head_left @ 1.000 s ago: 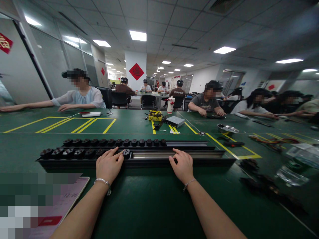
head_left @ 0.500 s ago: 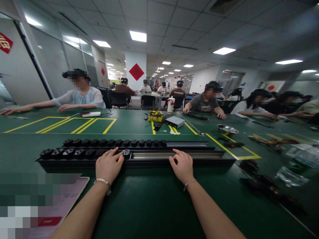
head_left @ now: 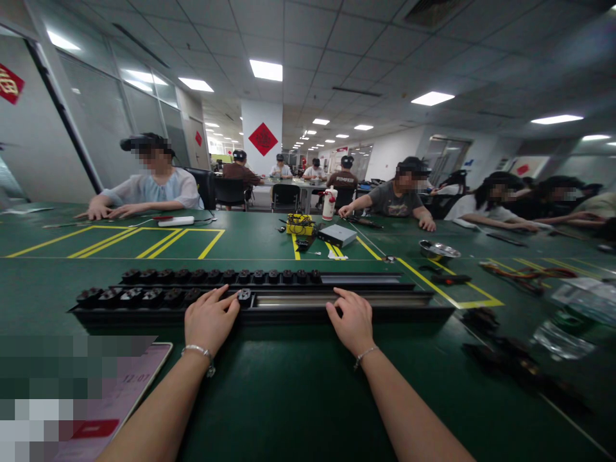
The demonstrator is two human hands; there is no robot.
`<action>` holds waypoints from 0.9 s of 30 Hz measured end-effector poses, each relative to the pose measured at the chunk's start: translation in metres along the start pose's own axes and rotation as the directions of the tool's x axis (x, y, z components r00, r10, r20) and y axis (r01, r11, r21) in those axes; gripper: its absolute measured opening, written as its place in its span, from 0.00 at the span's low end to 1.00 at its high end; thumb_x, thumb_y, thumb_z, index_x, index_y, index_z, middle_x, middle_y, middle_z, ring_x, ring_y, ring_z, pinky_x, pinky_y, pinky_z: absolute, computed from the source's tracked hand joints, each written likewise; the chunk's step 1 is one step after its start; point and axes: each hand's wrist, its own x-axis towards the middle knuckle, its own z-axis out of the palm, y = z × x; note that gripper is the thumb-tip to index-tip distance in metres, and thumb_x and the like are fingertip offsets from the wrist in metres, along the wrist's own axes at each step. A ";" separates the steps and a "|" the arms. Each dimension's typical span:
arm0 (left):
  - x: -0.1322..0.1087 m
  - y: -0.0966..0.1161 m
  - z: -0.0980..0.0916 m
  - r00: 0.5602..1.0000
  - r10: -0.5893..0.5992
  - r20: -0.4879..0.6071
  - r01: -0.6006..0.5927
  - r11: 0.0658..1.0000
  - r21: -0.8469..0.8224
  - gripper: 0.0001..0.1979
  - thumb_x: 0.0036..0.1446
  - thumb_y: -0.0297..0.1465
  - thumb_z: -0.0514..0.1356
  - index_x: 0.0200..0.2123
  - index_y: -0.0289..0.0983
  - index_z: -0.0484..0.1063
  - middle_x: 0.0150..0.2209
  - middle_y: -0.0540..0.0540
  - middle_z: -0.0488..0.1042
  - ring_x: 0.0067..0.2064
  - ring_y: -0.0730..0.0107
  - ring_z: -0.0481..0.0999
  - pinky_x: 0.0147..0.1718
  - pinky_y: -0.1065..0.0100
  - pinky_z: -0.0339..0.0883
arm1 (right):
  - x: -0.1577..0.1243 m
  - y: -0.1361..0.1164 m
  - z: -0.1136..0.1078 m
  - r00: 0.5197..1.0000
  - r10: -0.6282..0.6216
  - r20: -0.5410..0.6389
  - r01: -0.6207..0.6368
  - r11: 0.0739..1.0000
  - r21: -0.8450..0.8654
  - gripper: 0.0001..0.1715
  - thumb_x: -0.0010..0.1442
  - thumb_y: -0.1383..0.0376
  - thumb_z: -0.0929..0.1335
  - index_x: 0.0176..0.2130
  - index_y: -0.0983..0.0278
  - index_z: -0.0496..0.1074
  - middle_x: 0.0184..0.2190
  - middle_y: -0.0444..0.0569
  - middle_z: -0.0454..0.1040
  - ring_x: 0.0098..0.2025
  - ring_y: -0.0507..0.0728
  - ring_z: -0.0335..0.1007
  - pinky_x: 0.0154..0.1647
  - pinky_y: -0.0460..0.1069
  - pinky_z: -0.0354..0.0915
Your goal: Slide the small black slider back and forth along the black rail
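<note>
A long black rail (head_left: 394,299) lies across the green table (head_left: 289,398) in front of me, its left half filled with a row of black socket modules (head_left: 135,296). A second rail (head_left: 360,278) with several more modules lies just behind it. My left hand (head_left: 209,321) rests on the near rail, fingers stretched onto the last module (head_left: 244,295). My right hand (head_left: 353,319) rests on the rail's empty stretch, fingers curled loosely over its edge, holding nothing I can make out.
A phone (head_left: 108,404) lies at the near left. Loose black parts (head_left: 510,359) and clear bags (head_left: 568,333) sit to the right, a metal bowl (head_left: 437,249) beyond. A yellow box (head_left: 300,224) and grey device (head_left: 337,235) stand mid-table. Other people sit around the far sides.
My hands and the rails have not moved. The person at the far left has drawn an outstretched arm in; the person in grey opposite has shifted their hands.
</note>
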 end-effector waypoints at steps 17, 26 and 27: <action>-0.002 0.002 0.000 1.000 0.012 0.003 -0.012 0.999 0.042 0.18 0.56 0.39 0.47 0.42 0.51 0.75 0.54 0.54 0.69 0.56 0.64 0.64 0.50 0.59 0.57 | -0.001 0.001 0.002 1.000 -0.007 -0.015 0.007 1.000 -0.003 0.17 0.57 0.56 0.61 0.23 0.61 0.67 0.49 0.45 0.71 0.53 0.59 0.60 0.53 0.58 0.50; -0.002 0.003 -0.001 1.000 0.013 0.009 -0.013 1.000 0.027 0.18 0.56 0.38 0.47 0.42 0.49 0.75 0.54 0.52 0.69 0.58 0.64 0.63 0.51 0.59 0.56 | 0.000 0.001 0.001 1.000 -0.006 -0.013 0.006 1.000 -0.004 0.17 0.57 0.56 0.61 0.23 0.60 0.67 0.49 0.46 0.71 0.53 0.59 0.60 0.53 0.58 0.50; -0.002 0.003 0.000 1.000 0.014 0.004 -0.014 1.000 0.021 0.18 0.56 0.38 0.47 0.42 0.49 0.75 0.54 0.52 0.69 0.58 0.64 0.63 0.52 0.59 0.56 | 0.000 0.001 0.001 1.000 -0.007 -0.013 0.007 1.000 -0.004 0.17 0.57 0.56 0.61 0.23 0.61 0.67 0.49 0.46 0.71 0.53 0.59 0.60 0.53 0.58 0.50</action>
